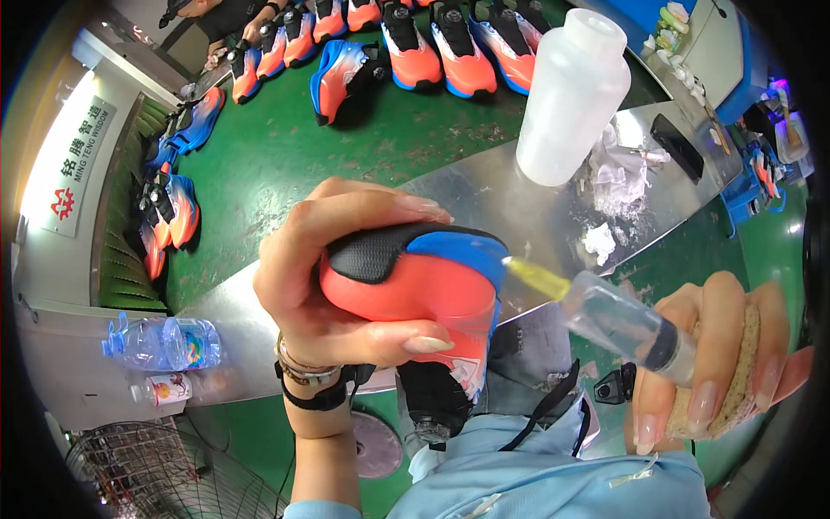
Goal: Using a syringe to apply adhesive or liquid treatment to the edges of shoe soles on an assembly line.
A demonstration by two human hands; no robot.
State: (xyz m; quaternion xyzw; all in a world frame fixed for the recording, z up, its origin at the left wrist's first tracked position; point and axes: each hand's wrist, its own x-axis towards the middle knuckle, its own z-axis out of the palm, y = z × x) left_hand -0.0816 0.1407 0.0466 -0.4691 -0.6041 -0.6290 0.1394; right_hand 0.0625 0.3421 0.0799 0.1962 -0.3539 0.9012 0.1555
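Near the middle of the head view, my left hand (298, 251) is wrapped round a running shoe (415, 285) in coral, blue and black. The shoe is tilted with its toe end up and its black upper and lace dial hanging below. At the right, my right hand (713, 346) grips a clear plastic syringe (614, 320) with a yellow tapered tip. That tip points left and meets, or nearly meets, the blue edge of the sole. A tan sponge-like pad (739, 381) is also held in my right hand, against the palm.
A white plastic bottle (571, 104) stands on the metal sheet, near crumpled cloth (618, 173) and a dark phone (677, 147). Several matching shoes (450, 52) line the green table's far side. Water bottles (164, 343) lie at left, above a wire fan (164, 471). A person (229, 22) sits beyond.
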